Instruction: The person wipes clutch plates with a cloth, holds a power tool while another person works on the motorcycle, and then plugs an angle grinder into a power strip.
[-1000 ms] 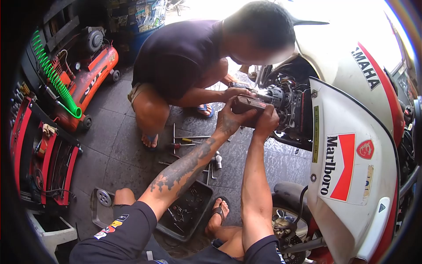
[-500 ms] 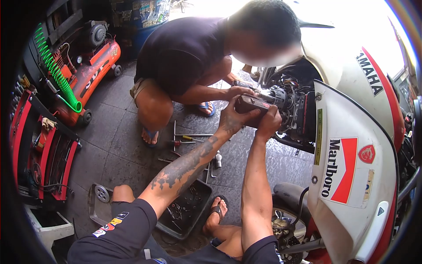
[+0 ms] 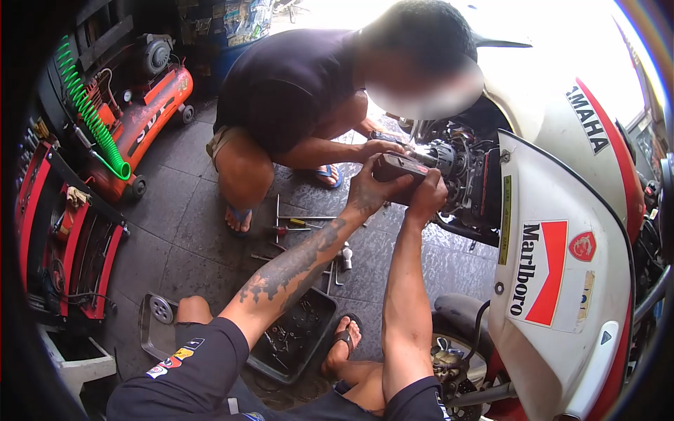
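My left hand [image 3: 372, 186] grips the near left side of a dark boxy block [image 3: 401, 165], which looks like the battery base of a cordless impact wrench. On its right end my right hand [image 3: 426, 195] is closed, thumb over the edge. Just behind the block, the other person's hand [image 3: 379, 148] is wrapped around a part of the same tool, mostly hidden. A shiny socket end [image 3: 421, 152] points at the round clutch [image 3: 444, 157] in the motorcycle's exposed engine.
A crouching person [image 3: 295, 91] faces the engine. The white fairing [image 3: 562, 210] stands at right. Hand tools, including a hammer [image 3: 347, 256], lie on the floor. A black tray [image 3: 326, 326] holds small parts. An orange compressor [image 3: 154, 116] and red rack [image 3: 42, 203] stand at left.
The other person's head has dipped a little lower toward the engine. My hands keep the same hold on the block; the whole view has shifted very slightly.
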A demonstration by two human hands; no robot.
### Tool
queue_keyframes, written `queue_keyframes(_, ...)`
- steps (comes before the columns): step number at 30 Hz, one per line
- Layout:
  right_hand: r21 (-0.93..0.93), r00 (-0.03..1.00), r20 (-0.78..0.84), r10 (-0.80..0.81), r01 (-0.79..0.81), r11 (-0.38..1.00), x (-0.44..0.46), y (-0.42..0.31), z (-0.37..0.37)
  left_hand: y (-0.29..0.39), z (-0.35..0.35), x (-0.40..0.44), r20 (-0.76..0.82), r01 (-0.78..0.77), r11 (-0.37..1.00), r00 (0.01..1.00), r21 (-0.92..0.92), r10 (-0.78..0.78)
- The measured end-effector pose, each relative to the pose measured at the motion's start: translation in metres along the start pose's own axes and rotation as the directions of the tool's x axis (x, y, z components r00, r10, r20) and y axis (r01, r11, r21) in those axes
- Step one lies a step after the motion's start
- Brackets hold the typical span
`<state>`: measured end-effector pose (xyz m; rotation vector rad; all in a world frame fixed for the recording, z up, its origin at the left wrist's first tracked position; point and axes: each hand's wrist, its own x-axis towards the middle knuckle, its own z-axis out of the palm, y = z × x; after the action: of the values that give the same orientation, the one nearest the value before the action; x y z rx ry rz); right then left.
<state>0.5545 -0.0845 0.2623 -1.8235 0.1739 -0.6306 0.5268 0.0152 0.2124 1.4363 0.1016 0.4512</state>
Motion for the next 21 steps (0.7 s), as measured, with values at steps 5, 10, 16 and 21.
queue_keyframes(5,-0.022,1.0,0.015,-0.009,0.009,1.0,0.0,-0.002,-0.002,-0.007,0.001,0.003,0.019,0.012,1.0,1.0,-0.015,-0.012)
queue_keyframes(10,0.001,0.999,0.03,-0.017,0.017,1.0,0.0,-0.002,-0.006,-0.001,0.003,-0.005,0.004,0.01,1.0,1.0,-0.02,-0.01)
queue_keyframes(16,-0.043,0.999,0.027,-0.034,0.035,0.998,0.001,0.0,-0.002,-0.001,0.002,-0.002,-0.004,0.041,0.998,0.999,-0.049,-0.042)
queue_keyframes(21,-0.064,0.999,0.033,-0.023,0.025,0.998,0.0,-0.003,-0.003,0.003,0.0,-0.003,0.027,0.048,0.995,0.999,-0.083,-0.046)
